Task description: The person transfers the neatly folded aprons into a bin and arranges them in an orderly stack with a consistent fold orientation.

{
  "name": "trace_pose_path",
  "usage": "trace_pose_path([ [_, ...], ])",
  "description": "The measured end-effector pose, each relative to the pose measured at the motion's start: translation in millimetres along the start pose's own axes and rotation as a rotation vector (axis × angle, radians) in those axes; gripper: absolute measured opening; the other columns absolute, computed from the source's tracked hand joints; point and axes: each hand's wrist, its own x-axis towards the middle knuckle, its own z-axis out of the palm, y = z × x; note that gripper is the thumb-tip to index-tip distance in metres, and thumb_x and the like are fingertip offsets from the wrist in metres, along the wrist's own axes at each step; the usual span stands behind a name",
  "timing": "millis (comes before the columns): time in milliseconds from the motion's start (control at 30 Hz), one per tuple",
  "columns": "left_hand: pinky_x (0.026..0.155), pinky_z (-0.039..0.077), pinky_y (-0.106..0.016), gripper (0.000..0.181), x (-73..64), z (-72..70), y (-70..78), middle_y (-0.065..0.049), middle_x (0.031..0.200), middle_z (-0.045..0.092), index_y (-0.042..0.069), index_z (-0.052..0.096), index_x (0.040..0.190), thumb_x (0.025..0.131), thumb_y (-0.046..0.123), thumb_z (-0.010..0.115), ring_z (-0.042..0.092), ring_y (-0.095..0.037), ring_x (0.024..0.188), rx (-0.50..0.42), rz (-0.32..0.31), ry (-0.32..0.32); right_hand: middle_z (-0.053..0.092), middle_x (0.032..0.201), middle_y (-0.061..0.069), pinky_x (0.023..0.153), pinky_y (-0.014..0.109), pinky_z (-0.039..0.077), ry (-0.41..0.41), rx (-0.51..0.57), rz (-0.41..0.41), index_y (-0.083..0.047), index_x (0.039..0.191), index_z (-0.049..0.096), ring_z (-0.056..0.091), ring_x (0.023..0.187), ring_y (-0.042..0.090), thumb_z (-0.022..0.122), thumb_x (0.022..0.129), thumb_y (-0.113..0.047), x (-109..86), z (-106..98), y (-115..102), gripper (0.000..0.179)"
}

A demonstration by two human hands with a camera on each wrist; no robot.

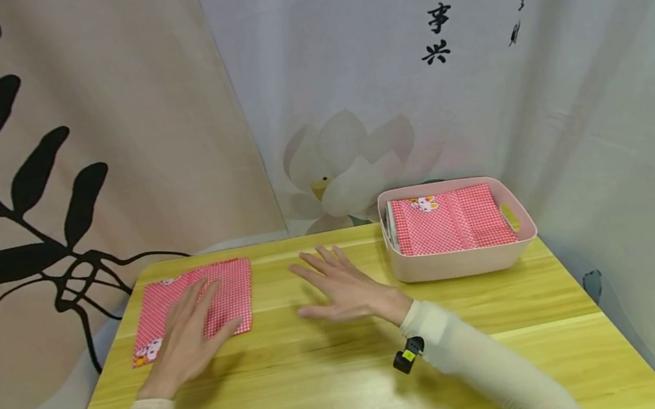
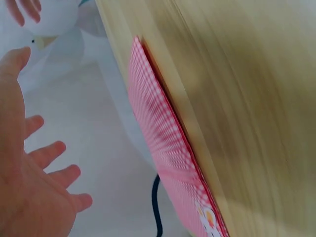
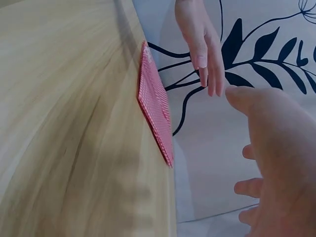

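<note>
A red-and-white checked cloth (image 1: pixel 229 291) with a cartoon print at its corner lies folded flat at the left of the table. Above it hovers my left hand (image 1: pixel 190 335), fingers spread and holding nothing; the left wrist view shows a gap between that hand (image 2: pixel 34 182) and the cloth (image 2: pixel 163 133). My right hand (image 1: pixel 348 285) hangs over the middle of the table, fingers apart, with nothing in it. To its right, a pink basket (image 1: pixel 455 263) holds another folded checked cloth (image 1: pixel 455 221), with a whitish edge showing at its left side.
The wooden table (image 1: pixel 303 389) ends at the back against a pale curtain (image 1: pixel 344 55) with a flower print and dark writing. A black leaf pattern (image 1: pixel 10 270) covers the curtain on the left. The basket stands near the back right edge.
</note>
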Motion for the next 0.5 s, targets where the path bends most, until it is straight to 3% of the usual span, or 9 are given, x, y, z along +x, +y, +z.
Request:
trace_pose_path([
  [500, 0.139, 0.004, -0.082, 0.097, -4.4, -13.5, -31.8, -0.031, 0.187, 0.017, 0.017, 0.022, 0.182, 0.109, 0.055, 0.072, 0.017, -0.060, 0.171, -0.007, -0.062, 0.006, 0.023, 0.190, 0.015, 0.143, 0.074, 0.009, -0.033, -0.003, -0.007, -0.028, 0.182, 0.023, 0.010, 0.178, 0.047, 0.050, 0.111, -0.072, 30.3, 27, -7, 0.088],
])
